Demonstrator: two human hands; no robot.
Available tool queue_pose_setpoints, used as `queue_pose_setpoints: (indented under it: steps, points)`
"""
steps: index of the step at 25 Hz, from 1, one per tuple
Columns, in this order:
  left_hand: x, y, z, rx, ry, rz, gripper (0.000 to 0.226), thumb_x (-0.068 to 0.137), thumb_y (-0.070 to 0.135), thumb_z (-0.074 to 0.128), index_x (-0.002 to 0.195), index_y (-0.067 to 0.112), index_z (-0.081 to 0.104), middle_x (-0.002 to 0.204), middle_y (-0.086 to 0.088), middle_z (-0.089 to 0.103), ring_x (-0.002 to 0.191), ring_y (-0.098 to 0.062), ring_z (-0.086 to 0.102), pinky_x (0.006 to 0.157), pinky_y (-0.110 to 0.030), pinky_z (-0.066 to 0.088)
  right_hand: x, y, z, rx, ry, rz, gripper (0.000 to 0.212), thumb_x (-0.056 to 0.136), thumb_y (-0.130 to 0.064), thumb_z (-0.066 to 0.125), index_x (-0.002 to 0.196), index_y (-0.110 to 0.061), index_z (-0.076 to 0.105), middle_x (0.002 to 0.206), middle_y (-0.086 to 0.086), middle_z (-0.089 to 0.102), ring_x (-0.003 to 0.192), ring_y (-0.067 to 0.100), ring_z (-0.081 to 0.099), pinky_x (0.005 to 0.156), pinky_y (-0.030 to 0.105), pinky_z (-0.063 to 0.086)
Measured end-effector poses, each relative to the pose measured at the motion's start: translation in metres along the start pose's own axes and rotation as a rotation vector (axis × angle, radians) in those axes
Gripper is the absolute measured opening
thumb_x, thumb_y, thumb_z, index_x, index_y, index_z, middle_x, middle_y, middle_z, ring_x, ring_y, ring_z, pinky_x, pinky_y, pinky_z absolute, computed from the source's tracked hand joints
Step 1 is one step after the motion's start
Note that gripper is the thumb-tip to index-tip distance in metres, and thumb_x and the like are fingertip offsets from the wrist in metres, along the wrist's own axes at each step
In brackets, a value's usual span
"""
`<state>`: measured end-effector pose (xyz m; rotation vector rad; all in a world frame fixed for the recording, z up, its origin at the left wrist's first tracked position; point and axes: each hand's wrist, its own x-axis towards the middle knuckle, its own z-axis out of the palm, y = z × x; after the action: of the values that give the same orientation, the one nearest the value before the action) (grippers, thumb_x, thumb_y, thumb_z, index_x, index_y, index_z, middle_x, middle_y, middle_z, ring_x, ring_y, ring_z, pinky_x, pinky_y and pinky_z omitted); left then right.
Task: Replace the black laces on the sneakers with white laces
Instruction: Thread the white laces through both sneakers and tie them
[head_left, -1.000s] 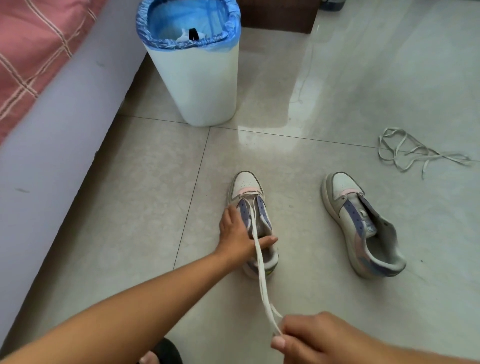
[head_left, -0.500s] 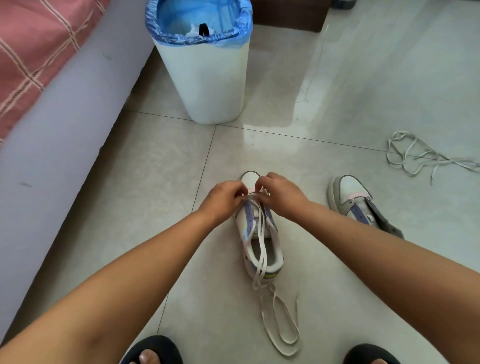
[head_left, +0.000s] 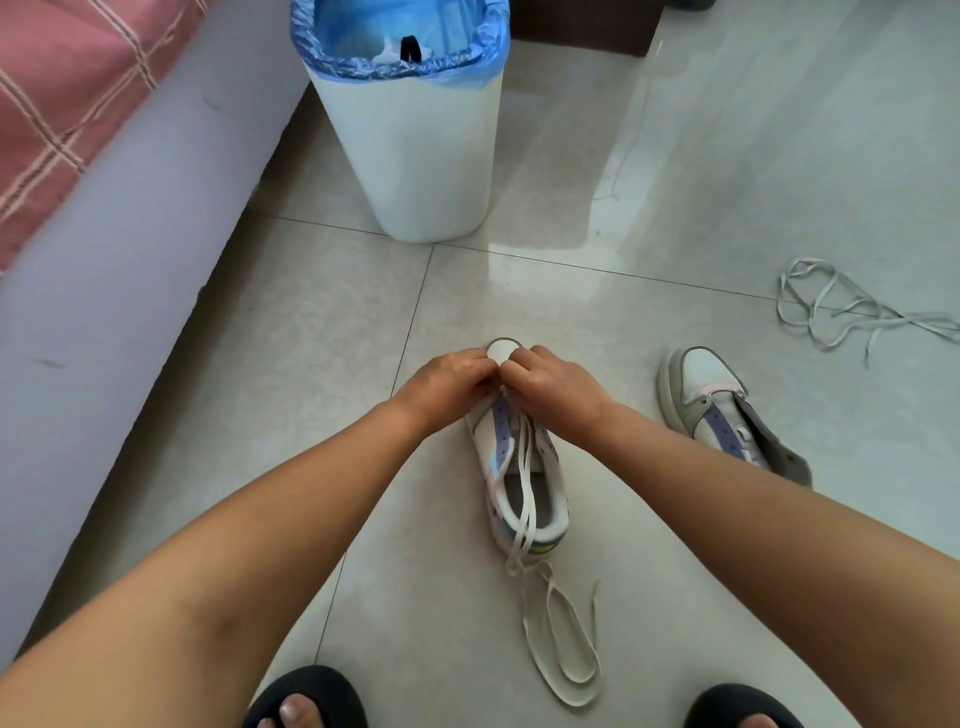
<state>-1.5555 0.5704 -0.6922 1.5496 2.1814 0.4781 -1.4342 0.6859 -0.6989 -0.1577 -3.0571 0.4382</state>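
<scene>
On the grey tiled floor (head_left: 311, 364), the left hand (head_left: 447, 382) and right hand (head_left: 556, 387) pinch the flat white lace (head_left: 524, 499) at the toe-end eyelets of the white-and-lilac sneaker (head_left: 519, 467), its ends trailing behind the heel.

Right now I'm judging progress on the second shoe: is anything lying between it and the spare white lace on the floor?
Nothing visible does. The unlaced sneaker sits right of the hands, the loose white lace lies beyond it to the right, and only bare floor tile shows between them.
</scene>
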Motion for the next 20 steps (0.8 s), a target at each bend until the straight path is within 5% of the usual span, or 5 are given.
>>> queue_pose_setpoints:
  steps: [5, 8, 13, 17, 20]
  points:
    - [-0.001, 0.0, 0.014, 0.023, 0.071, 0.049, 0.016, 0.085, 0.011, 0.054, 0.084, -0.004, 0.06, 0.084, -0.019, 0.058, 0.073, -0.034, 0.056, 0.058, -0.036, 0.043, -0.005, -0.007, -0.003, 0.224, 0.09, 0.219, 0.015, 0.075, -0.001, 0.064, 0.088, -0.001, 0.056, 0.089, 0.016, 0.055, 0.081, 0.035, 0.055, 0.051, 0.038, 0.046]
    - [-0.008, 0.017, 0.035, -0.123, 0.251, -0.258, 0.012, 0.084, 0.009, 0.054, 0.085, -0.002, 0.056, 0.09, -0.019, 0.056, 0.084, -0.032, 0.052, 0.067, -0.039, 0.043, -0.028, -0.021, -0.007, 0.334, 0.091, 0.544, 0.016, 0.087, -0.014, 0.06, 0.097, -0.001, 0.059, 0.102, 0.016, 0.052, 0.096, 0.031, 0.048, 0.074, 0.04, 0.046]
    - [0.001, 0.054, 0.049, -0.349, 0.394, -0.784, 0.017, 0.088, 0.014, 0.048, 0.095, -0.001, 0.054, 0.107, -0.017, 0.053, 0.104, -0.032, 0.046, 0.08, -0.041, 0.041, -0.059, -0.049, -0.012, 0.107, 0.041, 0.452, 0.017, 0.078, -0.016, 0.071, 0.084, -0.004, 0.061, 0.085, 0.015, 0.054, 0.072, 0.035, 0.055, 0.042, 0.029, 0.033]
    - [-0.01, 0.041, 0.057, -0.124, 0.468, -0.391, 0.021, 0.081, 0.015, 0.041, 0.078, -0.001, 0.054, 0.081, -0.02, 0.056, 0.074, -0.036, 0.056, 0.058, -0.038, 0.049, -0.064, -0.07, -0.018, 0.101, -0.038, 0.517, 0.018, 0.084, -0.022, 0.065, 0.089, -0.006, 0.058, 0.09, 0.014, 0.052, 0.078, 0.033, 0.054, 0.048, 0.032, 0.034]
    - [-0.02, 0.013, 0.055, 0.095, 0.415, -0.127, 0.013, 0.072, -0.001, 0.068, 0.074, 0.001, 0.056, 0.07, -0.015, 0.055, 0.057, -0.031, 0.057, 0.044, -0.029, 0.049, -0.069, -0.075, -0.027, 0.361, -0.155, 0.834, 0.026, 0.094, -0.034, 0.048, 0.098, -0.012, 0.061, 0.105, 0.007, 0.052, 0.095, 0.026, 0.053, 0.078, 0.037, 0.047]
